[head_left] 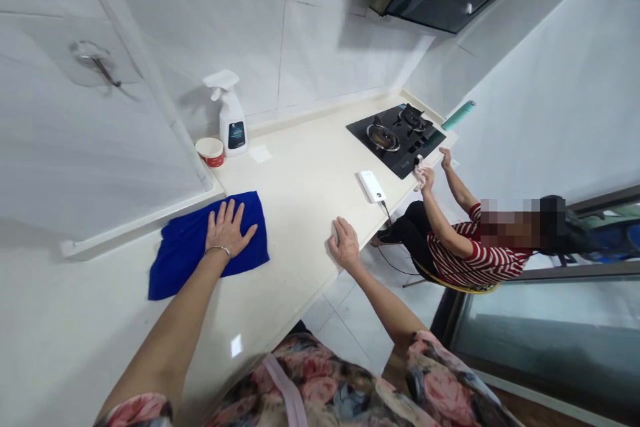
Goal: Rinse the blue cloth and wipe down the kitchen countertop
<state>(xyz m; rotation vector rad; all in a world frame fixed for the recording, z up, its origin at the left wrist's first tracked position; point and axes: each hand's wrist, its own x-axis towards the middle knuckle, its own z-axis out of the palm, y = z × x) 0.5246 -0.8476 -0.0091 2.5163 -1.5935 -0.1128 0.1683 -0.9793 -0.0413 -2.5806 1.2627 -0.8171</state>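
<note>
left grip, in the head view, lies palm down with its fingers spread apart, clamped on nothing; it covers part of a blue cloth spread over the bench. right grip sits at its 3 o'clock, near the front edge of the bench, fingers loosely bent and close to one another, with nothing seen in it; it looks to be a prop for the body.

by my judgement the step in hand is wiping, with the cloth flat under the left palm, though one moment cannot tell whether it is sliding or at rest. a next stroke would call for even pressure through palm and fingers, so that the cloth travels with the grip and does not bunch against the white panel at 11 o'clock.

the cloth lies directly beneath the left grip, its larger part reaching out toward 8 o'clock and a smaller part toward 2 o'clock; the thumb side is near its right edge. close to 12 o'clock from that grip stand a cup and a spray bottle, both beyond the cloth. from the right grip, a white box with a cord is near at 1 o'clock, the stove farther that way, and a seated person in stripes at 3 o'clock.
</note>
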